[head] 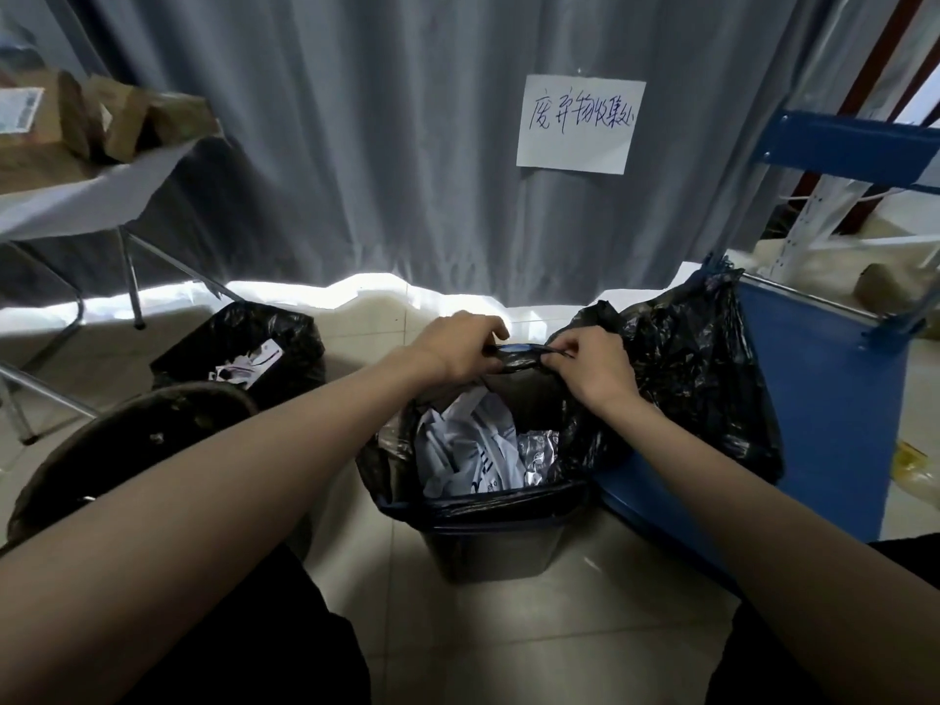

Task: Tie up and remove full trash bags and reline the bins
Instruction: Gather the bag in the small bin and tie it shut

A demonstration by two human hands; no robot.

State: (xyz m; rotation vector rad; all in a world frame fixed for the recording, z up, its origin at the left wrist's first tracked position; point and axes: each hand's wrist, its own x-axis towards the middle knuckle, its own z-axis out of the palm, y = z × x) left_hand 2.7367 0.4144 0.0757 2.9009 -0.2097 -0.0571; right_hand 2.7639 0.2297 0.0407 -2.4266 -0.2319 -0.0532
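Both pinching the far rim of the black trash bag (508, 394): left hand (458, 348) and right hand (592, 366), fingers curled. Bag in the dark bin (488, 541) on the floor, paper waste (473, 450) inside.

A pale tiled floor (585, 628) carries a dark bin (496, 539) at the frame's centre, another black-lined bin (244, 343) at left, and a blue cart (814, 399) at right.
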